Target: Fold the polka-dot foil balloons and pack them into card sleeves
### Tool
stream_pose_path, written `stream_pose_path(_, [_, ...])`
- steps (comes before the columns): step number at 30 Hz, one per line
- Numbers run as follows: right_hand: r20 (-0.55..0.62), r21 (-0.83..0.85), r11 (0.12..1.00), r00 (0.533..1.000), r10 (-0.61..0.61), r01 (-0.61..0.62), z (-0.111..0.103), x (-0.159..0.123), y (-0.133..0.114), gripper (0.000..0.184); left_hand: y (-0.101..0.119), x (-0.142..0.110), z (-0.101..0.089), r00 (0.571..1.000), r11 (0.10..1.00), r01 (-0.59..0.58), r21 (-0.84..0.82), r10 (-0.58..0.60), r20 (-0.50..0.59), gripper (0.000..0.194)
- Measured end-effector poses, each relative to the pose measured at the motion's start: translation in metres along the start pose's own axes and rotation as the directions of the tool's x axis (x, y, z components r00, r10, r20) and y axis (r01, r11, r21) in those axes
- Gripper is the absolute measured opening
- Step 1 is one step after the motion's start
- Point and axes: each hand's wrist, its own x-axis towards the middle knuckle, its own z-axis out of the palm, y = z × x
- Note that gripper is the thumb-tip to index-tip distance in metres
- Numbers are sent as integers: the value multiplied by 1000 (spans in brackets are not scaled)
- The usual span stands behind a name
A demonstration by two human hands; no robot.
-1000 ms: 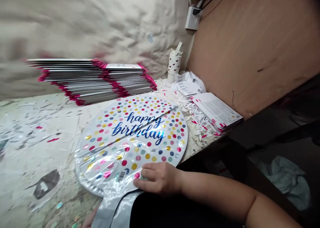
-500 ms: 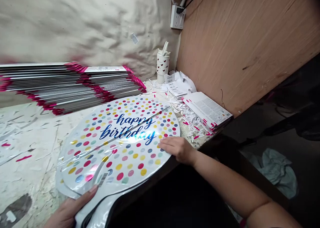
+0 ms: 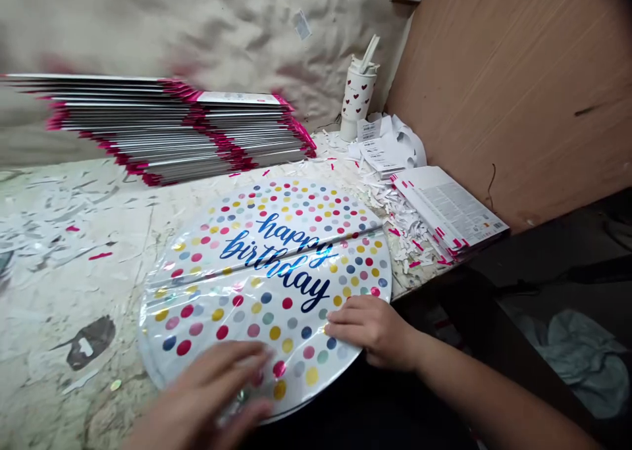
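Observation:
A flat round foil balloon (image 3: 266, 272), white with coloured dots and blue "happy birthday" lettering, lies on the worn table (image 3: 59, 285) in front of me. My left hand (image 3: 207, 397) rests flat on its near edge, fingers stretched out and blurred by motion. My right hand (image 3: 370, 328) lies on the balloon's near right rim with the fingers curled down onto the foil. The balloon's near edge hangs a little over the table's front.
A tall stack of flat silver packets with pink edges (image 3: 168, 131) stands at the back. A white cup with red hearts (image 3: 356, 98) holds sticks by the wall. Printed cards (image 3: 449, 213), paper labels (image 3: 382, 150) and shredded scraps (image 3: 405, 226) lie at right beside a wooden panel (image 3: 518, 88).
My left hand has moved from the balloon's lower tail up onto its near face. My right hand slid a little toward me along the right rim. The view shifted.

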Motion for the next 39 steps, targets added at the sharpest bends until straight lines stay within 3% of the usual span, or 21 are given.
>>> stream_pose_path(1, [24,40,999,999,26,-27,-2,0,2,39,18,11,8,989,990,-137,15,136,63,36])
stream_pose_path(2, [41,71,996,998,49,-52,-4,-1,4,41,32,18,16,978,982,-188,25,185,100,25])
stream_pose_path(6, [65,171,981,994,87,-97,-7,-4,5,45,58,20,37,969,976,-210,62,198,150,28])
stream_pose_path(12, [105,244,966,993,61,-85,-10,-2,13,50,53,6,41,955,945,-296,142,297,13,31])
stream_pose_path(13, [111,248,965,992,55,-81,-11,-2,16,49,51,6,42,960,948,-281,148,279,35,30])
stream_pose_path(17, [199,204,972,977,78,-119,-21,-6,30,37,34,6,47,960,929,-268,254,234,155,58])
stream_pose_path(19, [304,171,972,947,104,-161,-30,-6,31,39,26,5,50,953,910,-297,289,266,143,53])
stream_pose_path(21, [402,158,969,909,113,-190,-36,-5,27,52,24,4,52,951,904,-308,296,282,125,42])
stream_pose_path(23, [436,137,971,892,116,-194,-37,-3,19,58,25,4,54,951,906,-309,290,286,120,36])
stream_pose_path(27, [326,84,994,945,39,-70,-23,-1,1,44,31,5,60,959,912,-281,300,274,67,40])
stream_pose_path(31, [159,86,993,983,-92,79,-10,-1,-14,28,36,6,63,955,918,-290,270,297,17,30])
stream_pose_path(34, [66,144,990,998,-10,0,-10,3,-19,23,39,12,57,973,954,-232,190,230,34,32])
stream_pose_path(39, [99,338,909,970,222,-243,-23,15,-18,9,42,20,49,985,988,-150,43,146,88,27])
